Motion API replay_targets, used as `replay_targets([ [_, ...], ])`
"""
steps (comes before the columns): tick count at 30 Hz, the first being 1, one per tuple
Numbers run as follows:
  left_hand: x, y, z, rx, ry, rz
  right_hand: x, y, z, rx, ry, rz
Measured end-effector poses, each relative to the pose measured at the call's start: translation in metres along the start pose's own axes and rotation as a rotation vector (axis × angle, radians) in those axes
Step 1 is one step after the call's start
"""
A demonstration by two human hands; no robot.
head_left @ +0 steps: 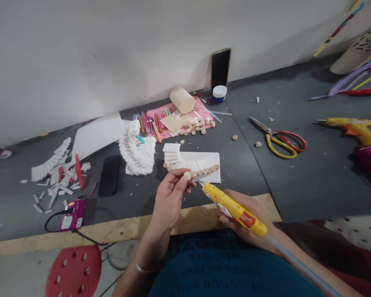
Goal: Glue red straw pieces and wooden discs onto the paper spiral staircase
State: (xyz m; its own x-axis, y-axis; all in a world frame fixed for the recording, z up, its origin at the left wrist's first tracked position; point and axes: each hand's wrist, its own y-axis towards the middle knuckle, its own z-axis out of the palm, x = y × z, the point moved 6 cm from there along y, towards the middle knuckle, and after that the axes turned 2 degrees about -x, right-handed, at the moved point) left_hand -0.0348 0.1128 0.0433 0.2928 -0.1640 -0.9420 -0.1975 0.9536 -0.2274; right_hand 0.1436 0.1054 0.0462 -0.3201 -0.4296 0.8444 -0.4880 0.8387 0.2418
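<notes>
Between its thumb and fingers my left hand [170,198] pinches a small round beige disc [187,175]. My right hand [244,210] is wrapped round a yellow hot glue gun [231,206], with a clear glue stick trailing from its back end. The gun's metal nozzle points left, close to the disc; whether they touch I cannot tell. Just beyond lies a white card [214,159] bearing overlapping white strips and a row of similar beige discs [205,171] along its near side. More discs [198,123] are piled near a pink sheet.
Scissors [282,140] and a second glue gun [349,126] lie at the right. A black phone [109,175], white fluffy piece [137,152] and paper scraps [58,181] are at the left. Another phone [220,70] leans on the wall behind a small jar [219,94].
</notes>
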Motion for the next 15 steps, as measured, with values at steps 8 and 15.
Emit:
replay_targets([
  [8,0.015,0.0,0.004,0.067,-0.262,-0.267,0.006,0.005,0.004,-0.005,0.009,-0.067],
  [15,0.017,-0.004,0.002,0.083,-0.275,-0.281,0.008,0.005,0.006,-0.014,-0.084,-0.086],
])
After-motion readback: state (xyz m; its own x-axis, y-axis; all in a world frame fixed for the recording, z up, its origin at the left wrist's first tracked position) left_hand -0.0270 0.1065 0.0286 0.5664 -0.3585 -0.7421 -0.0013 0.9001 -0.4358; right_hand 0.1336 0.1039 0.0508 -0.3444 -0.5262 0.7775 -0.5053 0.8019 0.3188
